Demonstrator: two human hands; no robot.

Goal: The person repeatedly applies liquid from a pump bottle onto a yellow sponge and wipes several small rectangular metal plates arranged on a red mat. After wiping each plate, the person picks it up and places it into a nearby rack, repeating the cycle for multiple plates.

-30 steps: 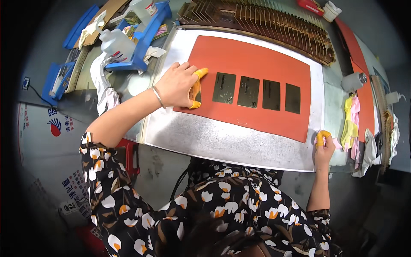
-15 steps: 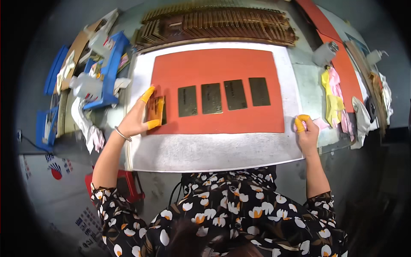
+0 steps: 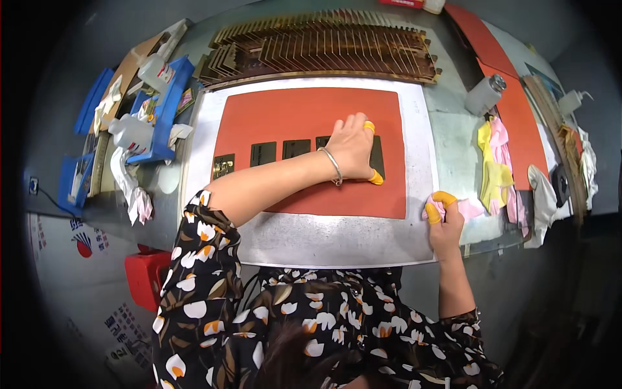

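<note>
A row of dark, bank-card-sized metal cards (image 3: 264, 153) lies on an orange-red mat (image 3: 304, 107). My left hand (image 3: 352, 148) reaches across to the right end of this row, with yellow covers on thumb and index finger. It spans the rightmost dark card (image 3: 377, 157), the thumb at its lower edge and the index finger at its upper edge. That card looks flat on the mat. The hand partly hides the card beside it. My right hand (image 3: 447, 227), also with yellow finger covers, is closed on a pink cloth (image 3: 472, 208) at the board's right edge.
Beyond the mat stands a rack (image 3: 317, 48) of upright brown-metal plates. Bottles and a blue tray (image 3: 170, 107) are at left. Toward the right are a clear bottle (image 3: 486, 95), yellow and pink cloths (image 3: 494, 175) and white gloves. A white board (image 3: 311, 240) lies under the mat.
My left hand has let go of the leftmost card, which now lies on the mat, and has crossed right to the last card. My right hand keeps the pink cloth.
</note>
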